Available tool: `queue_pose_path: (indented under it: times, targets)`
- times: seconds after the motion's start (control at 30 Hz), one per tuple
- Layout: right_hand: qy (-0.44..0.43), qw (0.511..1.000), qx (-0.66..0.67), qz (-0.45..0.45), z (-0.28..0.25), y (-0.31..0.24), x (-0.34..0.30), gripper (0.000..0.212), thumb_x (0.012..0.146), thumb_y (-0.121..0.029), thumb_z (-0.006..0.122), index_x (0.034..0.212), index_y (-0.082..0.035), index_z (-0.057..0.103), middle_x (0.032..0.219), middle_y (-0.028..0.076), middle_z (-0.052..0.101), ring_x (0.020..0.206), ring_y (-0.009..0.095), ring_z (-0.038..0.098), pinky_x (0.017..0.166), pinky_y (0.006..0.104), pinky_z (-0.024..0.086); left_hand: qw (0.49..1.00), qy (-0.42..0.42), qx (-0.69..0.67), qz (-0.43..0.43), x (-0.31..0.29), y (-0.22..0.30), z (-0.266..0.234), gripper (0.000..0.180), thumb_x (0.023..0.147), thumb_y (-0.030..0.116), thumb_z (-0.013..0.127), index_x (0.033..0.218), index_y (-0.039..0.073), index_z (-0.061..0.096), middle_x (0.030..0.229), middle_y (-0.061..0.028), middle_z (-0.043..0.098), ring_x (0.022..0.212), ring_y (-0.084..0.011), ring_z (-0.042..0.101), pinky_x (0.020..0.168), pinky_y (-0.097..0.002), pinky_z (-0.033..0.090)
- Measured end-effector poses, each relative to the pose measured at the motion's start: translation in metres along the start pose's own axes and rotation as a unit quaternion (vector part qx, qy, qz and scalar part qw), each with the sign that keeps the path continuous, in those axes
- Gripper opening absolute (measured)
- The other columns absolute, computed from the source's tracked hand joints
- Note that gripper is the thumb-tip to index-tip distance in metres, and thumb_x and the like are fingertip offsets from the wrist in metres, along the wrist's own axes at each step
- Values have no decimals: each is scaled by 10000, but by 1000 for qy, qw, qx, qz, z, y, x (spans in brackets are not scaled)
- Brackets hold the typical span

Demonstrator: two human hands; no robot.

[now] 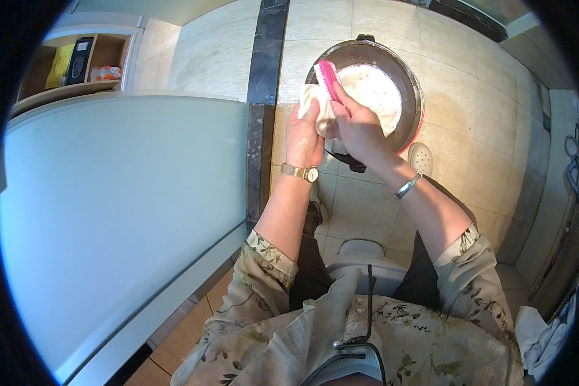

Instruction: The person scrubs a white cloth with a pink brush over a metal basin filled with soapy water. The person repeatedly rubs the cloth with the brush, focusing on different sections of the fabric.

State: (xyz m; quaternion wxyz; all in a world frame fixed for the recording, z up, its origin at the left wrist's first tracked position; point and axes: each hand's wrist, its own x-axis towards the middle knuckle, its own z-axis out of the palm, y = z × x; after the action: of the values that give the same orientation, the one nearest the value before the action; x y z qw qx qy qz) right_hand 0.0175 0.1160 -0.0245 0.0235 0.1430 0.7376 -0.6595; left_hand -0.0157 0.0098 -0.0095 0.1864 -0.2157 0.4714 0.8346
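My left hand (304,138) is closed around a bunched piece of white cloth (310,98) at the near left rim of a dark round tub (410,106). In my right hand (360,130) is a pink scrub brush (328,76) with white bristles, its bristle side turned left toward the cloth. Both hands are close together over the tub's edge. Whitish, foamy-looking contents (374,96) fill the tub's middle; what lies under the foam cannot be made out. Part of the cloth is hidden by my fingers.
A frosted glass panel (128,193) stands along my left, beside a dark stone threshold (260,154). Beyond it is a wooden shelf (103,55) holding packages. Pale tiles (450,154) cover the floor; my light clog (421,158) is beside the tub. White cloth (540,334) hangs at lower right.
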Motion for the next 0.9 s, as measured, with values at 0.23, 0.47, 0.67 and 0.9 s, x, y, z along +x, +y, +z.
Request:
queue_pose_path:
  times: [0.23, 0.47, 0.67, 0.9]
  targets:
    - [-32, 985, -159, -52, 8, -19, -35, 398, 896, -184, 477, 1290, -138, 445, 618, 204, 549, 528, 303, 569, 517, 365, 433, 968, -73, -226, -82, 1, 1, -16, 367, 952, 251, 372, 1225, 14, 434, 1170, -131, 540, 1070, -264, 514, 957, -401, 401]
    - [-57, 985, -130, -100, 20, -11, -61, 261, 892, -169, 478, 1117, -61, 553, 699, 207, 581, 598, 283, 592, 547, 364, 444, 970, -103, -208, -76, 19, 3, -42, 443, 937, 396, 367, 1212, 59, 449, 1146, -123, 541, 1058, -275, 522, 898, -432, 431]
    - [-72, 986, -99, 117, -4, -52, -25, 252, 891, -167, 442, 1096, -76, 557, 681, 193, 584, 643, 333, 599, 591, 445, 473, 986, -35, -149, -72, -2, 3, -9, 425, 949, 318, 360, 1246, 21, 424, 1222, -131, 519, 1098, -254, 512, 953, -393, 397]
    - [-45, 992, -111, 45, 4, -26, -23, 331, 888, -200, 497, 1215, -159, 526, 657, 167, 574, 554, 234, 579, 518, 357, 438, 993, -36, -92, -58, 0, 3, -14, 391, 962, 274, 310, 1236, 21, 426, 1193, -130, 530, 1038, -250, 541, 887, -372, 448]
